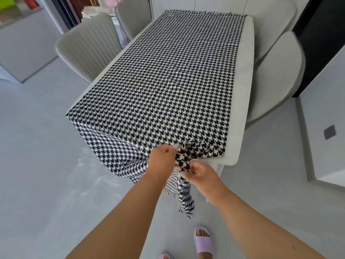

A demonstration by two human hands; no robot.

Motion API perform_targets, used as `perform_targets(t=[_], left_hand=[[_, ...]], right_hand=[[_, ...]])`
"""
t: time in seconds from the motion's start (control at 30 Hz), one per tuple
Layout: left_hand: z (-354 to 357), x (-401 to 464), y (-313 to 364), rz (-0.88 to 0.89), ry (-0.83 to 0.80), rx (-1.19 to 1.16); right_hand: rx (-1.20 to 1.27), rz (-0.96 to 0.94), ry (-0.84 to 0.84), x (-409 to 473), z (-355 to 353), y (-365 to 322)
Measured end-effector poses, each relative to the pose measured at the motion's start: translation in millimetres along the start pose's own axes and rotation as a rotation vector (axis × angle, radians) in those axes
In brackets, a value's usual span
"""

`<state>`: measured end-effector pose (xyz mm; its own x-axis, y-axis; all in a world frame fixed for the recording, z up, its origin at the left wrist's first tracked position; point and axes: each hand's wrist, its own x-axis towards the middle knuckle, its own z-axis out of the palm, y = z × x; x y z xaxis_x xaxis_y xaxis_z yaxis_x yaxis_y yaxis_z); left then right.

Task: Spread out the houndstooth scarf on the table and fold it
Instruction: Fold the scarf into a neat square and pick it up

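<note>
At the far left two pale ribbed chairs (89, 51) stand against the long side of the white table (244, 94), one behind the other. The houndstooth scarf (164, 75) lies flat along almost the whole tabletop, its fringed end at the far edge, a bare strip of table showing down the right side. At the near end the cloth spills over the table's left corner and hangs toward the grey floor (37, 165). The left hand (162, 157) has its fingers curled tight on the bunched near edge of the scarf, just at the table's rim. Touching that same bunch from below and to the right, the right hand (201, 174) pinches a gathered twist of the fabric, with a narrow tail of scarf dangling under it. Beneath the arms a lilac slipper (203, 240) shows on one foot, a second barely in view at the bottom edge. On the right, two more pale chairs (280, 75) sit beside the table
</note>
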<state>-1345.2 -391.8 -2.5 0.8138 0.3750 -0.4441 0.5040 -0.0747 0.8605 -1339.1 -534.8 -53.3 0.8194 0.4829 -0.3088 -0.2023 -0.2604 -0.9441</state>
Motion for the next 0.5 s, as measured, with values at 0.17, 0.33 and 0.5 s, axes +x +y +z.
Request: perform_targets(t=[0.17, 0.33, 0.5], left_hand=[[-9.8, 1.4, 16.8, 0.023, 0.035, -0.287], [-15.5, -6.2, 8.3, 0.050, 0.155, -0.205], [-9.5, -25.0, -11.9, 0.151, -0.118, -0.078]], right_hand=[[-0.140, 0.077, -0.022, -5.8, -2.2, 7.4], [-0.097, -0.071, 0.039, 3.0, -5.6, -28.5], [0.127, -0.042, 0.048, 15.2, -1.0, -53.1]])
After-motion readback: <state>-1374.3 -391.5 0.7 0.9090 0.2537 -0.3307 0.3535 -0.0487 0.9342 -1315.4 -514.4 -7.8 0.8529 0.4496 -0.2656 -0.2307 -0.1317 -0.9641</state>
